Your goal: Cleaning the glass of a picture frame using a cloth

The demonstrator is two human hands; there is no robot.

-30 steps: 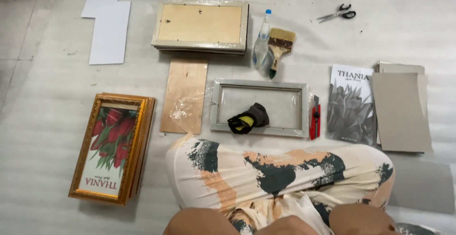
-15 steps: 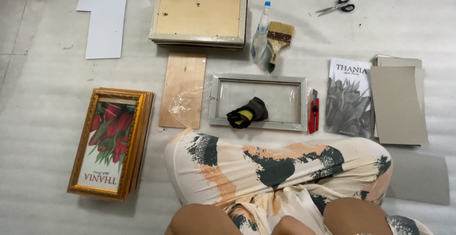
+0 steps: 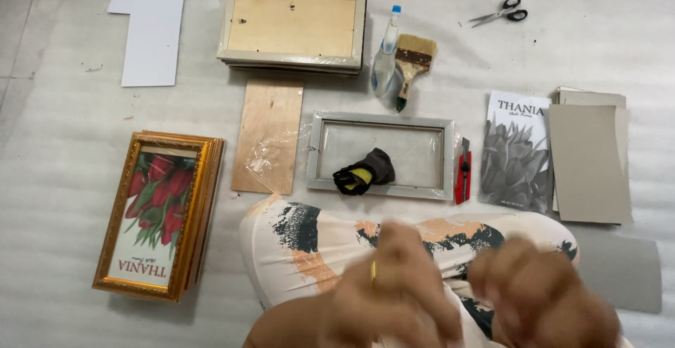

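Left hand [image 3: 394, 292]: low in the view, over the lap, badly blurred. A thin yellow sliver shows at its fingers; what it is cannot be told, nor whether the fingers are together or apart.

Right hand [image 3: 541, 295]: beside the left, near it, equally blurred. State of the fingers cannot be told; nothing seen held.

Patterned skirt [image 3: 316, 242]: cream with dark green and peach patches, spread over the knees under both hands.

Silver picture frame [image 3: 381, 119]: lies flat on the floor just beyond the knees, glass in place.

Dark cloth with yellow patch [image 3: 364, 172]: bunched on the glass, inside the frame's lower edge.

Red utility knife [image 3: 463, 172]: just beside the frame's right side.

Plywood backing board [image 3: 268, 136]: left of the frame, clear film on its lower end.

Grey floral print [image 3: 517, 151] and grey cardboard sheets [image 3: 589, 162]: right of the knife.

Gold frames with red tulip print [image 3: 158, 214]: stacked at far left.

Wrapped frame stack [image 3: 292, 28], spray bottle [image 3: 385, 53], paintbrush [image 3: 411, 63], scissors [image 3: 500, 14], white sheets [image 3: 151, 35]: along the far side.

Step, as judged: hands busy with each other over the lap, off the frame. Reaching the nearest piece calls for a forward reach past the knees.
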